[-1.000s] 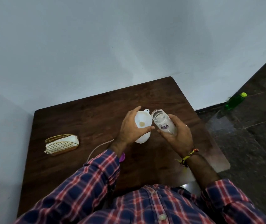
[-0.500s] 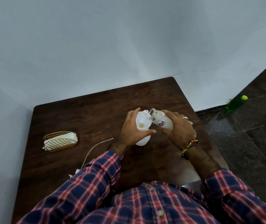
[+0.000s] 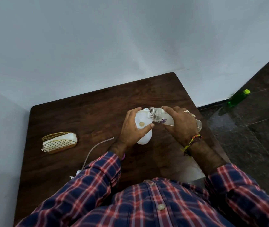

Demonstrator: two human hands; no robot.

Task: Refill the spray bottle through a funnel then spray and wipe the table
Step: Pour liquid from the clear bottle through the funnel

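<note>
Left hand (image 3: 131, 128) reaches in from the near-left, forearm in a plaid sleeve (image 3: 97, 174), wrist low. Its fingers (image 3: 133, 112) and thumb wrap the rim of a white funnel (image 3: 141, 122) that sits in the mouth of a white spray bottle (image 3: 144, 137). The bottle stands on the desk (image 3: 81, 115) about mid-width, toward the far half. A small tan spot shows at the funnel's throat.

Right hand (image 3: 180, 123) comes in from the near-right, wrist bent, knuckles up, a beaded band (image 3: 193, 141) on the wrist and rings on two fingers. It grips a clear plastic bottle (image 3: 159, 117) lying tipped nearly flat, open threaded mouth over the funnel's right rim, base toward the desk's right edge. Clear liquid is inside; whether any runs out I cannot tell. A small purple mark shows on its side.

Near the left edge, well apart from the hands, a gold wire holder (image 3: 59, 142) with white napkins. A thin pale tube (image 3: 96, 148) runs from near the left wrist toward the near edge and goes under the sleeve. On the dark floor beyond the far-right corner, by the wall, stands a green bottle (image 3: 236, 99) with a yellow-green cap.
</note>
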